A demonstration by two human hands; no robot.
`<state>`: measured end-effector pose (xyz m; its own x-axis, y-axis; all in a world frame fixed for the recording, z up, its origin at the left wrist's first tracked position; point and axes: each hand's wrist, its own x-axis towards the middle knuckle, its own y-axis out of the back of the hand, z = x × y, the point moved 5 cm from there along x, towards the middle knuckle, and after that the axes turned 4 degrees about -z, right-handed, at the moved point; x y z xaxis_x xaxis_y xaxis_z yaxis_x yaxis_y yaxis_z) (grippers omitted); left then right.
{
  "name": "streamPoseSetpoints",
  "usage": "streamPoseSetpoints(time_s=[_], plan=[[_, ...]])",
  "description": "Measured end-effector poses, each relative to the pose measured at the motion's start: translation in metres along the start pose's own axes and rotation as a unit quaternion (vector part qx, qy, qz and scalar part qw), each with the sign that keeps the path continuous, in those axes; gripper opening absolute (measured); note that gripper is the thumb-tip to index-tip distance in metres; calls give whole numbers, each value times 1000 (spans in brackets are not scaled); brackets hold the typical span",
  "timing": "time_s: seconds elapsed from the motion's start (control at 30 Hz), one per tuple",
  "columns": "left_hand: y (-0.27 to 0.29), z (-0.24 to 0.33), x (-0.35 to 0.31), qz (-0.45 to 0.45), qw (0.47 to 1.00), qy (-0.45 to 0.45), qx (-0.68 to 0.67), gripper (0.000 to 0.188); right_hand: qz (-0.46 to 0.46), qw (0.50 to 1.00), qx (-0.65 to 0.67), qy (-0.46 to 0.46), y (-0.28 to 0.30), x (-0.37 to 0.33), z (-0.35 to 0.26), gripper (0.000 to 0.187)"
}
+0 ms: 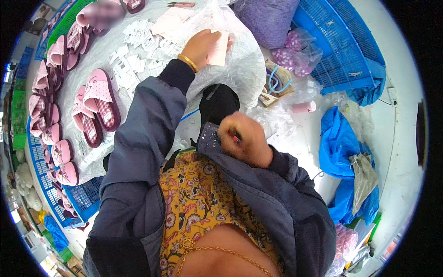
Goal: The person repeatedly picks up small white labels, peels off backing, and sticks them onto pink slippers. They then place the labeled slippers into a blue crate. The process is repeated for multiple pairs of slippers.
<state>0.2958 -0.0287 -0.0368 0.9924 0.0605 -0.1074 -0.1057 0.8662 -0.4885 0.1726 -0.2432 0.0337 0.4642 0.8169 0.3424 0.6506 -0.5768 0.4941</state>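
Note:
My left hand (199, 50), a gold bracelet at its wrist, has its fingers closed on a pale pink card (218, 49) above the plastic-covered table (184, 97). Lower and to the right, my right hand (247, 141) is curled up in front of my jacket, slightly blurred. A bit of red and black shows inside its curl, too little to name. Small white printed tags (124, 69) lie scattered left of my left hand, with more pale pink cards (171, 22) beyond them. A pair of pink slippers (101, 99) with checked insoles rests left of my left forearm.
Many pink slippers (60, 152) line the table's left edge, beside blue crates (87, 198). Red-handled snips (181, 4) lie at the far edge. To the right are a purple bag (265, 21), a blue crate (339, 46), an open box (277, 85) and blue plastic sheeting (339, 143).

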Motion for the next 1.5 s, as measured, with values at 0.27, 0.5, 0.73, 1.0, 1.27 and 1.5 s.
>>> streamPoseSetpoints(time_s=[0.27,0.5,0.73,1.0,1.27,1.5], plan=[[-31,61,-97,-215,928,56,299,29,116,990,17,-83,25,24,47,20],[-10,14,-145,-114,975,62,177,21,195,980,23,-42,8,54,37,24],[2,0,-172,-51,997,49,19,20,80,886,425,-167,-45,66,65,18],[17,2,-190,5,1000,21,-12,21,24,804,546,-235,-76,76,62,19],[32,2,-199,79,995,-34,-50,21,97,797,558,-207,-82,81,69,17],[60,17,-219,206,958,-132,-146,10,22,888,395,-236,-64,69,54,28]])
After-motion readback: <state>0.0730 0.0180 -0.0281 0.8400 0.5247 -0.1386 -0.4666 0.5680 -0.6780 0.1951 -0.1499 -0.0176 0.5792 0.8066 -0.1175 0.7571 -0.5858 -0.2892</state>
